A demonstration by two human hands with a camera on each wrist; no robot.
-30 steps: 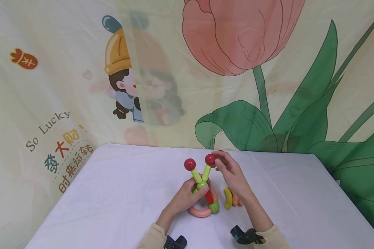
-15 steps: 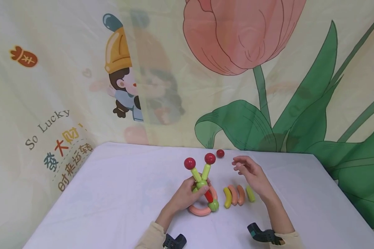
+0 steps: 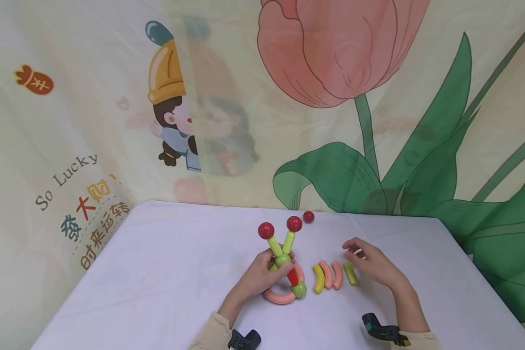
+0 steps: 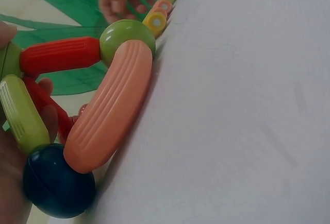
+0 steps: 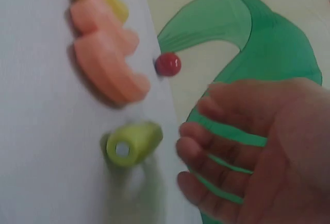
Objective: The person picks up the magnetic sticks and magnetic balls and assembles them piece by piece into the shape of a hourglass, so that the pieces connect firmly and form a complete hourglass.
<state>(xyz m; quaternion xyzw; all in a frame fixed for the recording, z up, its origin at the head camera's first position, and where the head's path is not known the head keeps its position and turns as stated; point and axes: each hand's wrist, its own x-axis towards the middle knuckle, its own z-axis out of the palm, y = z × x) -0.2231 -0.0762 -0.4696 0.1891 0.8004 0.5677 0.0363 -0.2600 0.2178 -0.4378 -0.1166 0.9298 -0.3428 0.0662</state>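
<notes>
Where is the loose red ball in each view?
Head: red ball lies on the table near its far edge, just right of the toy's two raised red balls.
Left wrist: not in it.
Right wrist: red ball sits centre, above the fingers of the right hand.
Shared landmark: the green piece, at the right end of the row in the head view, near the right hand in both.

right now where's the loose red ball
In the head view the loose red ball lies alone on the table's far side, just right of the toy figure's two red-tipped antennae, beyond the right hand.
</notes>
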